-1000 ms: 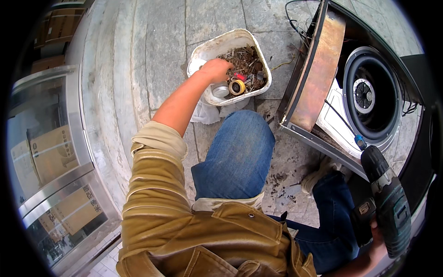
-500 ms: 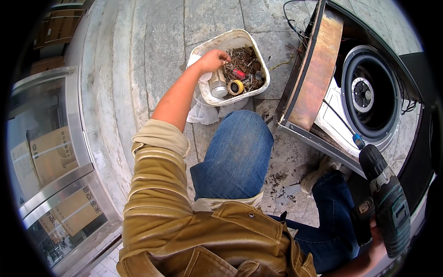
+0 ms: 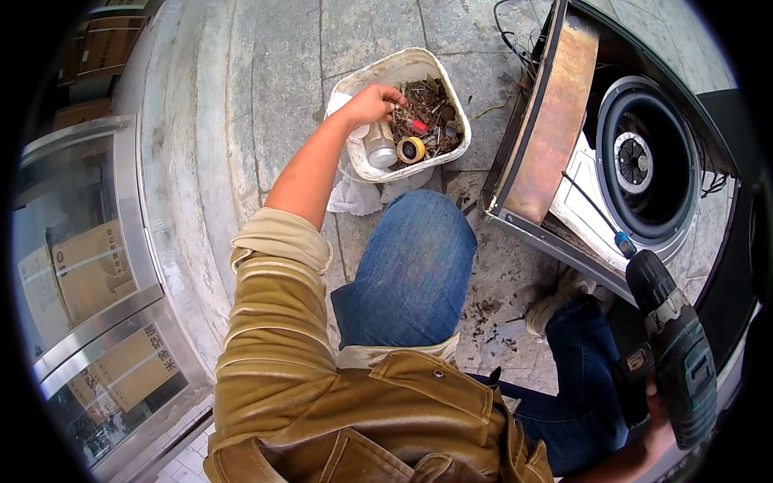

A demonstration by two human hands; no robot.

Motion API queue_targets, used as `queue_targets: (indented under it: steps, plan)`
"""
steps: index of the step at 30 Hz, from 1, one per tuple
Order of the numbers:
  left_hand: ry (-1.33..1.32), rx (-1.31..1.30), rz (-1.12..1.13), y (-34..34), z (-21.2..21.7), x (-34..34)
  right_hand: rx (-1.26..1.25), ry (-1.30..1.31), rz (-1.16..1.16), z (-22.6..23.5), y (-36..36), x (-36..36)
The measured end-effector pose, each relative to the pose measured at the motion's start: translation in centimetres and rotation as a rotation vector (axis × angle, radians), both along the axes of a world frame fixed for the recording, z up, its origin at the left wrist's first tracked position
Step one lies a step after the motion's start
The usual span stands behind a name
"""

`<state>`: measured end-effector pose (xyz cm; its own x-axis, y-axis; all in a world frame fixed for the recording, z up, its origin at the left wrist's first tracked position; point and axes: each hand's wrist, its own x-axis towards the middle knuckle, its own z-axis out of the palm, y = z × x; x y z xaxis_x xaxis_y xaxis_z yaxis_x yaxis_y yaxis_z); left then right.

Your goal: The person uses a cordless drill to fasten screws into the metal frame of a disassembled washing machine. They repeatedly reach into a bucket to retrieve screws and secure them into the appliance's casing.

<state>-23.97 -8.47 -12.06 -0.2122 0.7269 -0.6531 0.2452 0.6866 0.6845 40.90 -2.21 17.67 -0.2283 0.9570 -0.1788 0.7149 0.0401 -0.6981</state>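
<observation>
My left hand (image 3: 372,103) hovers over a white plastic tub (image 3: 353,80) on the stone pavement. Its fingers are pinched together above a heap of rusty screws (image 3: 424,103); whether it holds a screw is too small to tell. The tub also holds a yellow tape roll (image 3: 411,150), a small metal can (image 3: 380,145) and a red piece (image 3: 419,126). My right hand (image 3: 656,423), at the lower right, grips a dark cordless drill (image 3: 675,354) with a long bit pointing up toward an open speaker cabinet (image 3: 555,121).
The speaker cabinet holds a round black woofer (image 3: 644,161) and loose wires. A white rag (image 3: 354,195) lies beside the tub. My knees in blue jeans (image 3: 411,266) fill the middle. A metal-framed glass door with cardboard boxes (image 3: 88,266) behind it stands on the left.
My left hand has lifted from deep in the tub and drawn back to its near left edge, fingers now pinched. The drill has stayed almost still.
</observation>
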Motion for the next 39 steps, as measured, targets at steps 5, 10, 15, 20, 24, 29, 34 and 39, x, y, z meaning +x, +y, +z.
queue_targets:
  steps: [5, 10, 15, 20, 24, 29, 34, 39]
  plan:
    - [0.152, -0.005, -0.110, 0.1, 0.4, 1.5, -0.001, -0.004, -0.004, 0.0, 0.0, 0.1]
    - [0.445, 0.135, -0.287, -0.7, -0.8, 1.4, -0.004, -0.004, -0.003, 0.0, 0.0, 0.1]
    - [0.510, 0.070, -0.326, -0.4, -0.4, 1.9, -0.004, -0.006, -0.003, -0.1, -0.1, 0.0]
    - [0.613, 0.099, -0.255, 0.3, -0.9, 2.5, -0.001, -0.002, 0.002, -0.1, -0.1, 0.0]
    - [0.657, 0.091, -0.272, 1.3, -1.2, 3.8, 0.001, -0.007, 0.001, -0.1, -0.1, 0.0]
    - [0.669, 0.067, -0.248, 1.2, -1.8, 3.9, 0.002, -0.012, -0.004, -0.1, -0.2, 0.2]
    - [0.532, 0.060, -0.263, 0.8, -2.3, 2.6, 0.001, -0.009, -0.005, 0.1, -0.1, 0.4]
    - [0.383, 0.054, -0.211, -0.2, -3.3, 1.2, 0.003, -0.006, -0.007, 0.2, 0.0, 0.4]
